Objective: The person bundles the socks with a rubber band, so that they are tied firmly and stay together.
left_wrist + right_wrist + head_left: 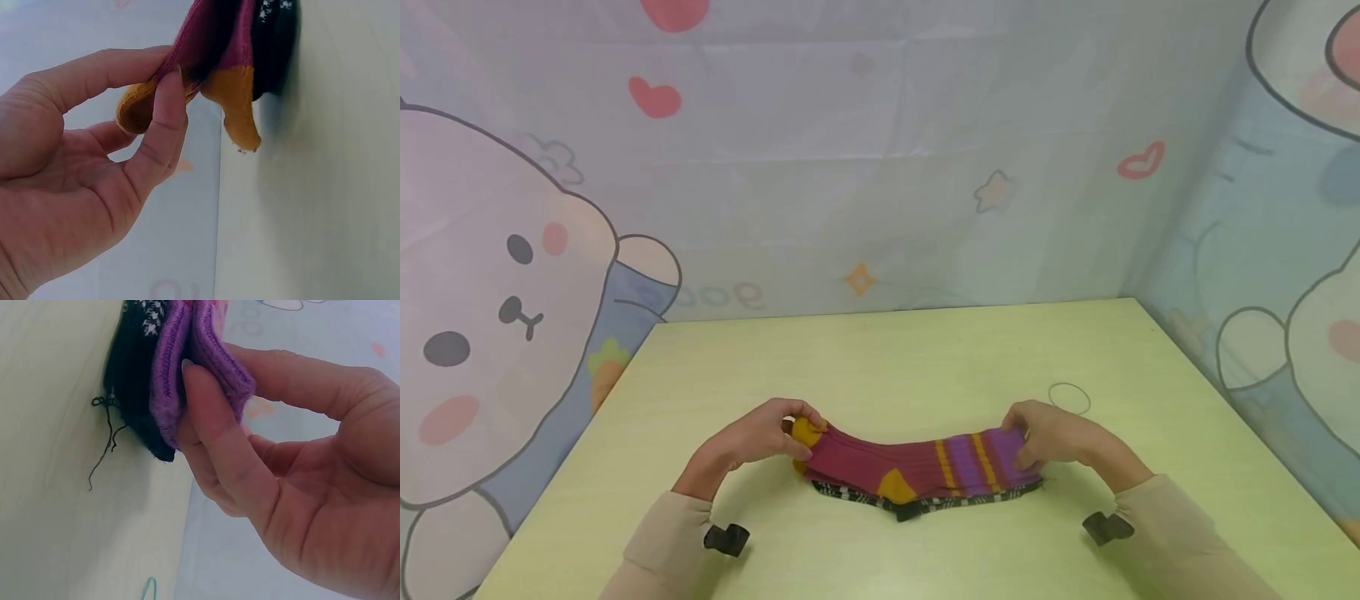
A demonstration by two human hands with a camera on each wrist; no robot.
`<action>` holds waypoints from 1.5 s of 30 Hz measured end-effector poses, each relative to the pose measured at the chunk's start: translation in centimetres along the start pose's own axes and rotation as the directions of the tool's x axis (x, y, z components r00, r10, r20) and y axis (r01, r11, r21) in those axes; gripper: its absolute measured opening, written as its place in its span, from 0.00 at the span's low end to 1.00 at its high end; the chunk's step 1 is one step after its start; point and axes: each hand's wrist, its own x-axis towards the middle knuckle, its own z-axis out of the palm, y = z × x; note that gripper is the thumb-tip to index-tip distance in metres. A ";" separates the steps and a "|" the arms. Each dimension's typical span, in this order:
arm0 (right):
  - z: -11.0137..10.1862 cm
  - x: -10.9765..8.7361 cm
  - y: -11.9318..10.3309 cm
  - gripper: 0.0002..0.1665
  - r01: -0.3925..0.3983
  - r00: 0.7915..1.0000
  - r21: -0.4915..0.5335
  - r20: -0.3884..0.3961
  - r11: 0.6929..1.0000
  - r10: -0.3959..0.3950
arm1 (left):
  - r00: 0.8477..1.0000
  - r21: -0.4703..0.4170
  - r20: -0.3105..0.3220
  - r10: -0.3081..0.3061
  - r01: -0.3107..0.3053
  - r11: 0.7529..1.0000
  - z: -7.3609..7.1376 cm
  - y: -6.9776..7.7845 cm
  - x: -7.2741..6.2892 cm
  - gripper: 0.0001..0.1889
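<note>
In the lower middle of the head view, a maroon sock (917, 467) is stretching over a matching sock (234, 94) and a black-and-white patterned sock (973, 502) on the desk (880, 367). At the left, the left hand (760, 437) is pinching the top sock's yellow toe end; at the right, the right hand (1052, 435) is pinching its purple cuff. A thin loop (1063, 383) is lying right of centre.

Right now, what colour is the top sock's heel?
Mustard yellow; the heel shows best in the head view.
</note>
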 end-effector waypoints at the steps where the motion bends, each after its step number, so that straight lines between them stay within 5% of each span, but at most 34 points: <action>1: 0.0 0.0 0.0 0.27 0.002 1.000 -0.007 0.003 1.000 -0.002 | 1.000 -0.001 0.002 -0.003 0.003 1.000 0.1 -0.1 0.0 0.16; 22: 0.1 0.2 0.5 0.26 -0.028 0.999 -0.065 0.021 0.997 0.029 | 0.999 -0.040 0.004 -0.051 0.051 0.998 0.7 -1.3 0.7 0.11; 39: -0.3 0.3 0.6 0.23 0.025 0.998 -0.177 0.053 0.984 -0.016 | 0.999 0.028 -0.013 -0.041 0.042 0.999 1.0 -1.6 0.9 0.12; 45: -0.6 0.1 0.8 0.23 0.039 0.997 -0.158 0.068 0.987 -0.028 | 0.998 0.128 -0.053 -0.046 0.052 0.990 0.9 -1.2 0.9 0.12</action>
